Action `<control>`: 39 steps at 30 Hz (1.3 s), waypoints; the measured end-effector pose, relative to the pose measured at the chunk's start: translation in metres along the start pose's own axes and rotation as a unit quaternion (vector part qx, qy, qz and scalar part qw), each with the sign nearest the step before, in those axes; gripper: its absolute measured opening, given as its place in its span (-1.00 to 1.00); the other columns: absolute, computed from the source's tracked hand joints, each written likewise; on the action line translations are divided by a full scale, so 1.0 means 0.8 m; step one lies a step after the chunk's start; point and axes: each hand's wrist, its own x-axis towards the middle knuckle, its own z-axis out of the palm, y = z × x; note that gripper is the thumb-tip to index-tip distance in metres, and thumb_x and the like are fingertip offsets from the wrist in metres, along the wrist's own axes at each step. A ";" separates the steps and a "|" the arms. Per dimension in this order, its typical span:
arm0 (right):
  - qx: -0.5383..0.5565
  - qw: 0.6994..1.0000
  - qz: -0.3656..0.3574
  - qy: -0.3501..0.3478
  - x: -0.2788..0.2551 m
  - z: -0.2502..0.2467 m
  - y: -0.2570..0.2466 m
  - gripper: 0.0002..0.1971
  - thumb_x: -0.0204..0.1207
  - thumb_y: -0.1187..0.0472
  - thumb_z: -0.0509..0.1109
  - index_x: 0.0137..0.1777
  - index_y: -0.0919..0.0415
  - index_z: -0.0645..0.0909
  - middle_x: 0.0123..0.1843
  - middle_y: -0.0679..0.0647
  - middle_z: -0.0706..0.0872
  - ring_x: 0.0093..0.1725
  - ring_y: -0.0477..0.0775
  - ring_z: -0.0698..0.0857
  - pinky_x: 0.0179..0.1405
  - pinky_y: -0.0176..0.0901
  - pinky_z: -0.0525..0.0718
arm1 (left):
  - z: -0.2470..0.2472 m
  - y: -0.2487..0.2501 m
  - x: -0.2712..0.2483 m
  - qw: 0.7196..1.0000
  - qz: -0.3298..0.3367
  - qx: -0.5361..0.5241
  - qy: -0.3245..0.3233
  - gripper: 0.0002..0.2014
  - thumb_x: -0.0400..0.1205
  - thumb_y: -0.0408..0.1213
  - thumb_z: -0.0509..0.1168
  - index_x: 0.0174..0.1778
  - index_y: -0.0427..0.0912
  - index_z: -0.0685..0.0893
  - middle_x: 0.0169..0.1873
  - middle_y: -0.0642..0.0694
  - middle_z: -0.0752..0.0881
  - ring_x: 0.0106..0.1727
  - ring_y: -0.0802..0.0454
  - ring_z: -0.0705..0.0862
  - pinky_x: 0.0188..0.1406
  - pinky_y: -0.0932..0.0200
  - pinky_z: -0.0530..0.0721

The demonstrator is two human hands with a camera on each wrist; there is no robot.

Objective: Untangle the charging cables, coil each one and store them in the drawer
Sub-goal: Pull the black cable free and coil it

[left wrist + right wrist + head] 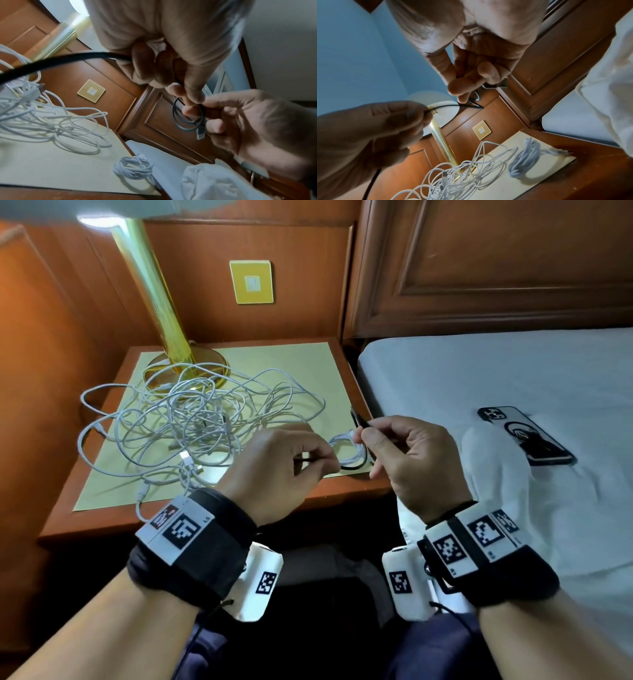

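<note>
A tangle of white charging cables [185, 422] lies on the nightstand [113, 518] in front of the lamp base. One coiled white cable [349, 446] [135, 167] [523, 158] rests near the mat's right edge. Both hands hold a thin black cable [51, 63] [447, 106] above that coil. My left hand [322, 457] pinches a stretch of it. My right hand [364, 433] pinches a few small black loops [188, 127] with a USB plug [200, 133] hanging from them. No drawer is in view.
A brass lamp [164, 313] stands at the nightstand's back left. The bed [479, 378] is to the right, with a phone [527, 436] and a white cloth [496, 491] on it. A yellow switch plate [251, 281] is on the wooden wall.
</note>
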 end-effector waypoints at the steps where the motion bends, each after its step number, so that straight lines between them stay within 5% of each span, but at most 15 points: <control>1: -0.005 1.000 0.003 -0.014 -0.001 0.002 0.000 -0.87 0.61 0.14 0.46 -0.13 0.06 0.82 -0.26 -0.08 0.84 -0.52 -0.04 0.71 -0.36 -0.18 0.72 | -0.001 0.001 0.000 1.000 0.003 -0.012 0.003 -0.94 0.58 -0.26 0.53 -0.19 0.00 0.85 -0.29 0.14 0.71 -0.28 0.10 0.64 -0.30 0.34 0.53; 3: -0.005 0.999 0.015 -0.046 -0.001 0.004 0.000 -0.84 0.61 0.16 0.45 -0.18 0.06 0.80 -0.30 -0.10 0.82 -0.55 -0.06 0.67 -0.41 -0.12 0.71 | -0.003 0.000 0.001 1.000 0.003 -0.023 0.020 -0.94 0.59 -0.24 0.51 -0.18 -0.01 0.84 -0.29 0.15 0.71 -0.26 0.08 0.65 -0.27 0.30 0.55; 6: 0.033 0.994 0.049 -0.088 -0.002 0.008 0.000 -0.82 0.63 0.23 0.41 -0.19 0.16 0.76 -0.29 0.02 0.83 -0.55 -0.20 0.61 -0.48 -0.46 0.47 | -0.006 -0.006 0.003 0.997 -0.019 -0.048 0.064 -0.87 0.60 -0.27 0.50 -0.21 0.08 0.79 -0.28 0.15 0.73 -0.27 0.02 0.66 -0.28 0.24 0.58; 10: 0.095 0.980 0.117 -0.131 0.000 0.011 -0.004 -0.80 0.67 0.30 0.34 -0.18 0.29 0.70 -0.35 0.11 0.77 -0.54 -0.13 0.45 -0.55 -0.38 0.36 | -0.008 -0.012 0.003 0.989 -0.077 -0.092 0.090 -0.81 0.61 -0.27 0.49 -0.24 0.13 0.74 -0.33 0.16 0.71 -0.42 0.17 0.55 -0.38 0.37 0.46; 15: 0.196 0.950 0.189 -0.156 -0.001 0.010 -0.021 -0.79 0.70 0.44 0.20 -0.15 0.40 0.58 -0.39 0.12 0.60 -0.64 -0.22 0.47 -0.69 -0.47 0.30 | -0.010 -0.012 0.003 0.983 -0.131 -0.092 0.089 -0.89 0.64 -0.23 0.47 -0.21 -0.03 0.76 -0.51 0.30 0.60 -0.55 0.18 0.40 -0.52 0.48 0.32; 20: 0.224 0.936 0.217 -0.161 0.002 0.010 -0.017 -0.75 0.70 0.31 0.20 -0.22 0.21 0.57 -0.41 0.09 0.54 -0.55 -0.02 0.21 -0.42 -0.02 -0.02 | -0.006 -0.012 0.002 0.977 -0.148 -0.122 0.090 -0.88 0.65 -0.25 0.45 -0.22 -0.02 0.76 -0.46 0.30 0.66 -0.54 0.21 0.42 -0.48 0.50 0.37; 24: 0.271 0.920 0.230 -0.164 0.002 0.009 -0.019 -0.76 0.70 0.29 0.17 -0.21 0.23 0.53 -0.44 0.03 0.51 -0.53 -0.01 0.15 -0.33 0.07 -0.04 | 0.001 -0.013 0.001 0.971 -0.138 -0.177 0.084 -0.86 0.70 -0.31 0.37 -0.04 0.01 0.81 -0.16 0.09 0.83 -0.48 0.04 0.61 -0.41 0.27 0.57; 31: 0.304 0.901 0.258 -0.174 0.002 0.009 -0.017 -0.75 0.69 0.26 0.16 -0.22 0.20 0.53 -0.43 0.02 0.49 -0.56 -0.07 0.18 -0.35 0.00 -0.01 | 0.010 -0.012 0.003 0.980 -0.097 -0.160 0.062 -0.78 0.69 -0.16 0.27 0.09 -0.01 0.83 -0.19 0.11 0.85 -0.19 0.14 0.72 -0.12 0.12 0.61; 35: 0.298 0.895 0.270 -0.191 0.002 0.009 -0.017 -0.78 0.72 0.24 0.17 -0.15 0.22 0.56 -0.40 0.04 0.55 -0.60 -0.09 0.25 -0.48 -0.12 0.03 | 0.012 -0.010 0.005 0.972 -0.147 -0.171 0.061 -0.78 0.79 -0.28 0.22 -0.07 -0.07 0.76 -0.30 0.04 0.81 -0.50 0.11 0.56 -0.42 0.23 0.46; 39: 0.297 0.893 0.278 -0.192 0.004 0.010 -0.015 -0.78 0.72 0.24 0.19 -0.12 0.25 0.58 -0.35 0.11 0.61 -0.62 -0.07 0.31 -0.59 -0.24 0.12 | 0.011 -0.009 0.006 0.962 -0.200 -0.167 0.078 -0.74 0.83 -0.28 0.12 -0.13 -0.16 0.62 -0.19 0.04 0.85 -0.59 -0.06 0.64 -0.59 0.34 0.43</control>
